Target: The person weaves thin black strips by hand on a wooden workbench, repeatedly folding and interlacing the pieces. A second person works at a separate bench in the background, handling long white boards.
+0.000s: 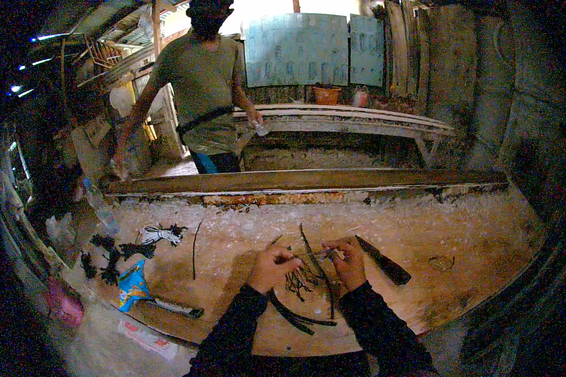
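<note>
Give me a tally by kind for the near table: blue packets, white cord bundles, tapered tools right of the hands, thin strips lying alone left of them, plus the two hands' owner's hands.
Hands (left, right): 2
Blue packet: 1
White bundle: 1
Tapered tool: 1
Lone strip: 1
Total: 6

The near sleeves and strips are black, the left cord bundle white, the near-left packet blue with yellow, the far bucket orange
</note>
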A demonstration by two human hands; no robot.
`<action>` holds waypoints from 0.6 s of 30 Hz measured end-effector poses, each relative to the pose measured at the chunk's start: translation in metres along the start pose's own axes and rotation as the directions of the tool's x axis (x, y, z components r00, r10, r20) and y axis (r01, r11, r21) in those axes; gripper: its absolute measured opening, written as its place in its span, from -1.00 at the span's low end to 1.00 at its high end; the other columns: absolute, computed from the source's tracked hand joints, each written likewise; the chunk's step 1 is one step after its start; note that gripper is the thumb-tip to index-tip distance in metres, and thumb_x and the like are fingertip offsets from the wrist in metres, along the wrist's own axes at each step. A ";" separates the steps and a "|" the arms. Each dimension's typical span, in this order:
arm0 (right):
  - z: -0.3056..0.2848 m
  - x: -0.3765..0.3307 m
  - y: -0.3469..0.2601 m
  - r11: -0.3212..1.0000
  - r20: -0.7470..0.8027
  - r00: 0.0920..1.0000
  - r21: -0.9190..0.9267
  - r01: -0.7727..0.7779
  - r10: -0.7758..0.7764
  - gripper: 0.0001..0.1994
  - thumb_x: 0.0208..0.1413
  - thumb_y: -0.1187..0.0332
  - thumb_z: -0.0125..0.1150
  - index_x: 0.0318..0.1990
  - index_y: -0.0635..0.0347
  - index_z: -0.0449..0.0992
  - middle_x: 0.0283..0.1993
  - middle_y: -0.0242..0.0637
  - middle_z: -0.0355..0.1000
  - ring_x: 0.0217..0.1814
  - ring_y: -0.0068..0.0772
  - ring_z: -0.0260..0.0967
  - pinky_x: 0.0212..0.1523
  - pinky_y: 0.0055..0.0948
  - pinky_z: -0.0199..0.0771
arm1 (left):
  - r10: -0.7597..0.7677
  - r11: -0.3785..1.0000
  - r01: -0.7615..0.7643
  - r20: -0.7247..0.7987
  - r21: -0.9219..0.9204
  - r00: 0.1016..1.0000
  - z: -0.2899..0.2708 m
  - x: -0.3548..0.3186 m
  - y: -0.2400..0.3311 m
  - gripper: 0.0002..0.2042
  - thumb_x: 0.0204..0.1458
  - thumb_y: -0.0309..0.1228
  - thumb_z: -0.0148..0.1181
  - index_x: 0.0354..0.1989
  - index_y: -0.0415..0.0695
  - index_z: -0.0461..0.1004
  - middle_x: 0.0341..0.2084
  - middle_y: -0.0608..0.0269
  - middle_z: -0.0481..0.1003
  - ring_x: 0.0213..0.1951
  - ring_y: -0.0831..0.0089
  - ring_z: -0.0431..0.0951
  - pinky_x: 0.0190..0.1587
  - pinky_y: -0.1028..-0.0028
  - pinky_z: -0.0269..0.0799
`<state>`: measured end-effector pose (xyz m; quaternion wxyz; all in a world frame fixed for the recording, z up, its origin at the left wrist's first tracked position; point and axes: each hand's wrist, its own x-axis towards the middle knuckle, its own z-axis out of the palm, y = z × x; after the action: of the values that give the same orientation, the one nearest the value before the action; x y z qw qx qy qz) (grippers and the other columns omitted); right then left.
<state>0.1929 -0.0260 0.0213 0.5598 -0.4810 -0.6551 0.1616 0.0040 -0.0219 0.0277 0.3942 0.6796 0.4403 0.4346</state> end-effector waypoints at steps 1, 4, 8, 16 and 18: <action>-0.001 0.000 0.001 1.000 0.020 1.000 0.023 0.002 -0.003 -0.87 -0.29 0.48 0.18 -0.47 0.12 0.48 -0.33 -0.32 0.24 -0.26 -0.39 0.19 -0.21 -0.49 0.21 | -0.002 0.999 0.010 -0.154 0.049 0.988 -0.003 0.003 -0.002 -0.84 -0.35 -0.41 0.26 -0.59 -0.20 0.44 -0.62 0.29 0.35 -0.57 0.53 0.34 -0.48 0.62 0.25; 0.000 -0.003 -0.005 0.989 0.114 0.993 0.146 -0.029 0.012 -0.87 -0.29 0.45 0.20 -0.46 0.11 0.48 -0.29 -0.31 0.23 -0.17 -0.40 0.17 -0.16 -0.49 0.18 | 0.144 0.983 -0.094 -0.345 0.158 0.928 -0.009 0.003 -0.007 -0.90 -0.37 -0.48 0.23 -0.64 -0.19 0.45 -0.64 0.30 0.34 -0.58 0.52 0.34 -0.50 0.62 0.24; 0.001 -0.008 -0.024 0.836 0.503 0.859 0.427 -0.344 0.096 -0.87 -0.24 0.39 0.20 -0.44 0.14 0.47 -0.22 -0.30 0.22 -0.11 -0.37 0.15 -0.08 -0.44 0.12 | 0.253 0.938 -0.123 -0.396 0.324 0.883 -0.013 0.011 -0.014 -0.89 -0.37 -0.52 0.20 -0.58 -0.19 0.45 -0.64 0.28 0.34 -0.56 0.49 0.35 -0.49 0.59 0.26; 0.003 -0.010 -0.035 0.709 0.748 0.663 0.472 -0.524 -0.008 -0.86 -0.15 0.37 0.15 -0.40 0.21 0.47 -0.09 -0.27 0.23 -0.02 -0.40 0.12 -0.03 -0.40 0.10 | -0.063 0.997 0.071 -0.343 0.011 0.937 -0.012 0.012 -0.025 -0.90 -0.31 -0.53 0.16 -0.55 -0.21 0.41 -0.55 0.27 0.41 -0.46 0.53 0.39 -0.40 0.58 0.29; 0.003 -0.009 -0.029 0.812 0.648 0.744 0.516 -0.271 -0.164 -0.87 -0.16 0.39 0.16 -0.42 0.22 0.46 -0.16 -0.29 0.29 -0.09 -0.42 0.19 -0.08 -0.43 0.15 | -0.031 0.997 0.051 -0.309 0.057 0.950 -0.011 0.011 -0.027 -0.91 -0.31 -0.53 0.17 -0.56 -0.21 0.41 -0.56 0.27 0.41 -0.46 0.53 0.39 -0.40 0.58 0.29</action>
<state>0.1759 -0.0466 0.0368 0.4024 -0.2163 -0.7139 0.5307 -0.0109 -0.0014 0.0090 0.3073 0.6067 0.5242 0.5126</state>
